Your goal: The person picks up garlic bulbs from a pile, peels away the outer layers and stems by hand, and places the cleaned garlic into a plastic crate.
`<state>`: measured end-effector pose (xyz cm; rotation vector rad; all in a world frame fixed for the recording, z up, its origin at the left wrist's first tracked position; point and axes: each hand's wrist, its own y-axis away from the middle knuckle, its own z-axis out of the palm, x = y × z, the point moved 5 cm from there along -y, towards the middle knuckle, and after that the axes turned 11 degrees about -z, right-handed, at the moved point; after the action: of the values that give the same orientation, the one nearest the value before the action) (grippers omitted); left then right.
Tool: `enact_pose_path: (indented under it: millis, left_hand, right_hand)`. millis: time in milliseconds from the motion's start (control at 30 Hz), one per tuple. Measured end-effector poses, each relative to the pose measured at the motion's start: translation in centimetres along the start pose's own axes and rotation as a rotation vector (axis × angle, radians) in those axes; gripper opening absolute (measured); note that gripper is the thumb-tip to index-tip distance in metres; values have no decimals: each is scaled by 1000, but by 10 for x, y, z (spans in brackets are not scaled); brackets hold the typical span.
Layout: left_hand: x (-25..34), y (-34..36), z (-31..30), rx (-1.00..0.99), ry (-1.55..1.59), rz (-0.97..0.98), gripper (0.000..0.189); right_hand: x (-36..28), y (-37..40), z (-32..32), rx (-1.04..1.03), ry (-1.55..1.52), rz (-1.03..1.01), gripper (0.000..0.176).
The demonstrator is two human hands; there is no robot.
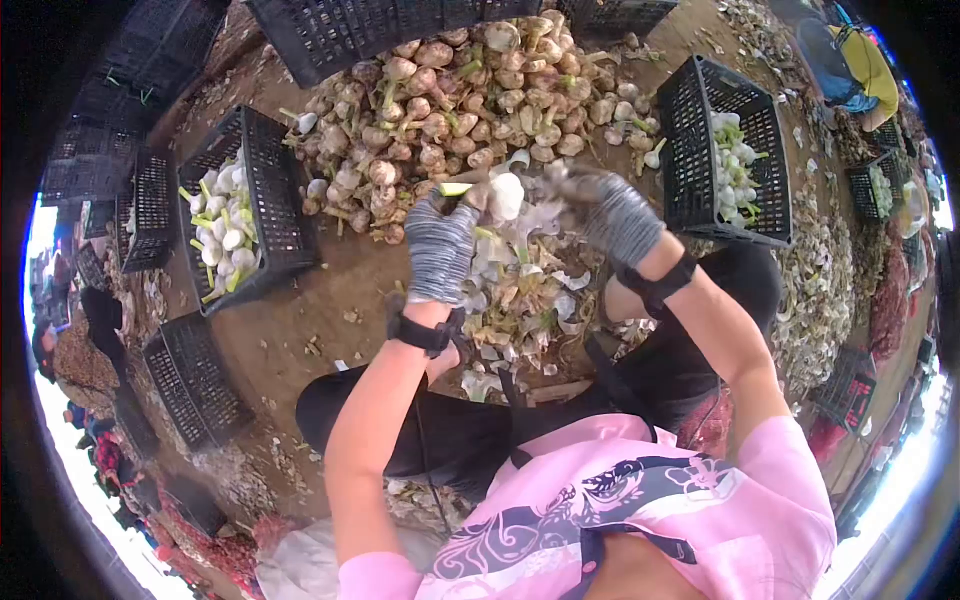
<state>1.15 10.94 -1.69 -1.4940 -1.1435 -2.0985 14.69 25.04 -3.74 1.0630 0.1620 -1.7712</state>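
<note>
My left hand point(442, 240), in a grey striped glove, grips a peeled white garlic bulb point(507, 197), its cut green stem point(455, 189) sticking out to the left. To the right of the bulb is my right hand point(615, 217), gloved the same way, its fingers smeared by motion. Right behind both hands rises a heap of unpeeled garlic bulbs point(430, 130) with brownish skins. Loose garlic skins point(520, 300) lie on the ground below the hands, between my legs.
Black plastic crates with white garlic stand left point(250, 190) and right point(690, 150) of the heap. Another black crate point(390, 30) is behind it, and one more point(196, 380) sits at the lower left. Part of a person point(860, 70) shows at the upper right.
</note>
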Motion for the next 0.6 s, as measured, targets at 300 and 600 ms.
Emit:
enact_pose_path:
  millis: [300, 600]
  left_hand:
    - [-26, 0, 13, -101, 330, -340, 18]
    - [-22, 21, 40, -348, 71, -335, 37]
  right_hand:
    - [9, 8, -5, -118, 1026, -91, 53]
    - [-52, -5, -116, 20, -651, -461, 54]
